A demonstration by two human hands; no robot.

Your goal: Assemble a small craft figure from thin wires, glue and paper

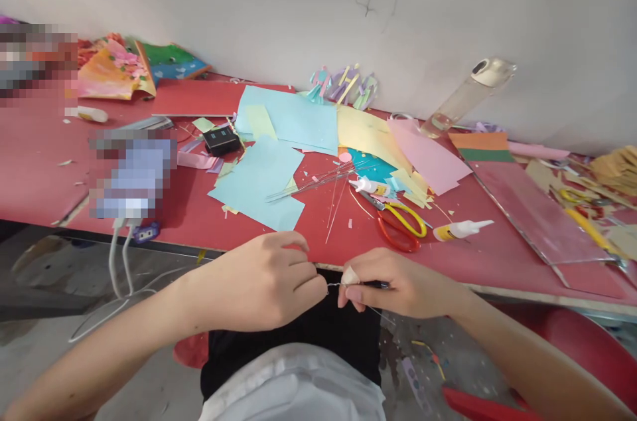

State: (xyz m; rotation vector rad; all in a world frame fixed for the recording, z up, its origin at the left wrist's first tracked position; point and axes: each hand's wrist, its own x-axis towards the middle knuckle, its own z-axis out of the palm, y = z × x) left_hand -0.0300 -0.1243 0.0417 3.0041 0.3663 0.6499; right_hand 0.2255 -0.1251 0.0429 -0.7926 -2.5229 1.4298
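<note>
Fingers of left hand (279, 285) curled, right hand (401, 283) pinching, both grip twisted wire (335, 285); scissors (382, 206) lie beyond right.

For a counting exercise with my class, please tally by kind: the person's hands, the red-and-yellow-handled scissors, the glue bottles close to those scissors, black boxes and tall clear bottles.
Hands: 2
Scissors: 1 pair
Glue bottles near them: 2
Black box: 1
Tall clear bottle: 1
Total: 7

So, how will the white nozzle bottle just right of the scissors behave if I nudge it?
The white bottle would probably roll, as its rounded body lies on its side. The tapered nozzle might make it curve. Looking small, it's likely light.
</note>
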